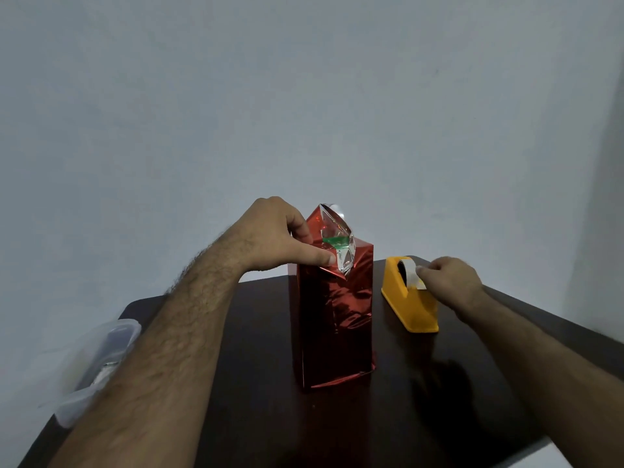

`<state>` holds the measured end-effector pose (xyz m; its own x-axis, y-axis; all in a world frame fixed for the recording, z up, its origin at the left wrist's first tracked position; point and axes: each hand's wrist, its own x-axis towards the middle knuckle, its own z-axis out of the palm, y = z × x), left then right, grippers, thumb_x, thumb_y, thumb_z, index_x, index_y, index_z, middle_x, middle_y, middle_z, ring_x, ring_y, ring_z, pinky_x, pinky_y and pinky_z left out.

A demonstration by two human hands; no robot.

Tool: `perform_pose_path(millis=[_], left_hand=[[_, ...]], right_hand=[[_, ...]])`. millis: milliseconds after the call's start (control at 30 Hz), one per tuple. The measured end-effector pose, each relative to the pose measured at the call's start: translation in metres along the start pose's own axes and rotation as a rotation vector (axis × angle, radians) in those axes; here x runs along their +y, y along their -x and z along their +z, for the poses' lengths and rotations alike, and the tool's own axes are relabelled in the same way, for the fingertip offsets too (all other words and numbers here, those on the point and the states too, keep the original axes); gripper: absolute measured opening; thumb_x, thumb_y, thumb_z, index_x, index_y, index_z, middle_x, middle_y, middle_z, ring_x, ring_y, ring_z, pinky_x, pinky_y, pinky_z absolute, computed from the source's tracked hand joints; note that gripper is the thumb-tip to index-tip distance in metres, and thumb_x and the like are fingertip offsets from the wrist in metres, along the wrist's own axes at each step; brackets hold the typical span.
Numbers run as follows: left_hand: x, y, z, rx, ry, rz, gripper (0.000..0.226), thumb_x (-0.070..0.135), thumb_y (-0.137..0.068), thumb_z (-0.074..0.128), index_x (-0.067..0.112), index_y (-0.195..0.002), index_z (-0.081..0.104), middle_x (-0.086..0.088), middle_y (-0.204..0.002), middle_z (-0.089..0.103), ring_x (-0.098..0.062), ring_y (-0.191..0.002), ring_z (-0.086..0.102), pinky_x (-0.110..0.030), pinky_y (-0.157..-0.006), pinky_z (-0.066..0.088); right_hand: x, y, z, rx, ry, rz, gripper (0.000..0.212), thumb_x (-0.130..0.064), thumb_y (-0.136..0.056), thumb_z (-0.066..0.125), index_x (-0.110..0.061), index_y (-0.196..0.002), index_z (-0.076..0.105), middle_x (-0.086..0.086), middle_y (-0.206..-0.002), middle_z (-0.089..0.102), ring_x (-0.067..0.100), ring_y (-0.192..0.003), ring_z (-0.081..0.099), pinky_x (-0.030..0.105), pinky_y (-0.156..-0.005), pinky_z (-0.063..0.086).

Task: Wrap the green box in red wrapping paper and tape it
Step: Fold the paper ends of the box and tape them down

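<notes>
- The left hand [273, 231], in the centre of the frame, grips the top of the upright parcel: its thumb presses the folded red wrapping paper [334, 315] against the near face, and its curled fingers reach over the top edge behind.
- The right hand [450, 282], at centre right, pinches the free end of the tape [413, 275] between thumb and fingertips; the pale strip runs from the roll to the hand, over the dispenser's near end.
- The tape dispenser [410, 305] is yellow and stands on the table just to the right of the parcel, apart from it.
- The green box [334, 241] stands on end in the middle of the table, almost wholly covered by the shiny red paper. Only a small patch of green shows at the open top, where the paper's silver inner side turns outward and one corner stands up in a point.
- The paper is creased down the near face, and its bottom edge is folded under at the table.
- The table [256, 366] is dark brown with a dull sheen and rounded far corners; it fills the lower half of the frame.
- A clear plastic container [101, 352] with a lid lies at the table's left edge, lower left of the frame, partly behind the left forearm.
- A plain pale grey-blue wall [304, 96] fills the upper half, darker down the far right edge.
</notes>
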<state>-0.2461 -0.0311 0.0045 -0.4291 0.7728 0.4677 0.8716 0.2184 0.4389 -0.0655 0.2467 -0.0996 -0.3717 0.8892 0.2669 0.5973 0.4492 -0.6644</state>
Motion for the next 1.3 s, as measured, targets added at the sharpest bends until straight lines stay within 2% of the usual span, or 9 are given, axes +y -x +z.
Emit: perform_pose_path(millis=[100, 267, 367, 500, 700, 833, 933, 1100, 1300], left_hand=[[0.001, 0.002, -0.002, -0.003, -0.009, 0.001, 0.043, 0.064, -0.057, 0.096, 0.027, -0.074, 0.081, 0.023, -0.070, 0.070, 0.007, -0.064, 0.062, -0.019, -0.055, 0.042], [0.001, 0.002, -0.002, 0.009, -0.019, 0.001, 0.043, 0.064, -0.057, 0.096, 0.027, -0.074, 0.081, 0.017, -0.072, 0.072, 0.003, -0.065, 0.063, -0.019, -0.055, 0.043], [0.003, 0.001, -0.001, 0.001, -0.025, 0.004, 0.041, 0.063, -0.059, 0.096, 0.027, -0.073, 0.081, 0.023, -0.067, 0.069, 0.007, -0.063, 0.061, -0.018, -0.053, 0.040], [0.001, 0.000, -0.002, 0.006, -0.027, 0.007, 0.040, 0.062, -0.058, 0.097, 0.028, -0.073, 0.081, 0.020, -0.066, 0.069, 0.001, -0.063, 0.062, -0.024, -0.056, 0.043], [-0.002, 0.000, -0.001, 0.015, -0.010, 0.007, 0.040, 0.063, -0.056, 0.096, 0.029, -0.071, 0.082, 0.020, -0.070, 0.072, -0.005, -0.071, 0.067, -0.025, -0.060, 0.046], [-0.002, 0.000, 0.000, 0.020, -0.010, 0.005, 0.040, 0.063, -0.056, 0.096, 0.029, -0.070, 0.082, 0.018, -0.068, 0.071, -0.007, -0.070, 0.065, -0.027, -0.059, 0.046], [-0.002, 0.001, -0.001, 0.003, -0.007, 0.005, 0.038, 0.061, -0.059, 0.096, 0.028, -0.072, 0.082, 0.023, -0.066, 0.069, 0.001, -0.063, 0.062, -0.023, -0.055, 0.042], [0.000, 0.002, 0.000, 0.009, 0.000, -0.002, 0.038, 0.060, -0.060, 0.096, 0.027, -0.073, 0.083, 0.017, -0.068, 0.070, -0.001, -0.063, 0.061, -0.021, -0.054, 0.040], [-0.002, 0.003, -0.001, 0.016, 0.017, -0.011, 0.038, 0.061, -0.060, 0.096, 0.028, -0.072, 0.082, 0.014, -0.067, 0.071, -0.005, -0.062, 0.060, -0.025, -0.055, 0.041]], right_hand=[[0.003, 0.000, -0.004, -0.072, -0.084, 0.178, 0.029, -0.034, -0.100, 0.065, -0.005, -0.101, 0.065, 0.014, -0.098, 0.066, 0.026, -0.085, 0.062, 0.041, -0.078, 0.057], [0.005, -0.011, -0.011, -0.161, -0.228, 0.363, 0.035, -0.021, -0.092, 0.076, -0.003, -0.118, 0.061, 0.017, -0.111, 0.062, 0.031, -0.099, 0.062, 0.045, -0.077, 0.058], [0.004, -0.018, -0.014, -0.226, -0.281, 0.436, 0.028, -0.020, -0.090, 0.076, -0.004, -0.111, 0.066, 0.009, -0.096, 0.054, 0.022, -0.081, 0.052, 0.039, -0.068, 0.052], [-0.001, -0.025, -0.013, -0.287, -0.238, 0.551, 0.019, -0.022, -0.093, 0.071, -0.007, -0.088, 0.060, 0.002, -0.074, 0.028, 0.013, -0.059, 0.025, 0.027, -0.050, 0.028], [-0.009, -0.029, -0.012, -0.320, -0.297, 0.586, 0.023, -0.002, -0.086, 0.069, -0.015, -0.082, 0.051, 0.001, -0.074, 0.034, 0.011, -0.056, 0.025, 0.023, -0.044, 0.025], [-0.013, -0.027, -0.013, -0.358, -0.342, 0.614, 0.024, -0.004, -0.089, 0.060, -0.017, -0.075, 0.047, -0.003, -0.065, 0.035, 0.010, -0.051, 0.024, 0.021, -0.039, 0.023], [-0.012, -0.022, -0.017, -0.366, -0.393, 0.622, 0.028, -0.005, -0.091, 0.059, -0.018, -0.071, 0.044, -0.003, -0.062, 0.037, 0.010, -0.049, 0.023, 0.017, -0.037, 0.020], [-0.013, -0.015, -0.023, -0.381, -0.533, 0.644, 0.030, -0.010, -0.094, 0.058, -0.017, -0.065, 0.053, -0.007, -0.045, 0.040, 0.006, -0.043, 0.027, 0.016, -0.041, 0.022], [0.001, -0.001, -0.019, -0.336, -0.594, 0.628, 0.027, -0.011, -0.090, 0.058, -0.018, -0.066, 0.049, -0.007, -0.054, 0.035, 0.007, -0.041, 0.023, 0.018, -0.046, 0.023]])
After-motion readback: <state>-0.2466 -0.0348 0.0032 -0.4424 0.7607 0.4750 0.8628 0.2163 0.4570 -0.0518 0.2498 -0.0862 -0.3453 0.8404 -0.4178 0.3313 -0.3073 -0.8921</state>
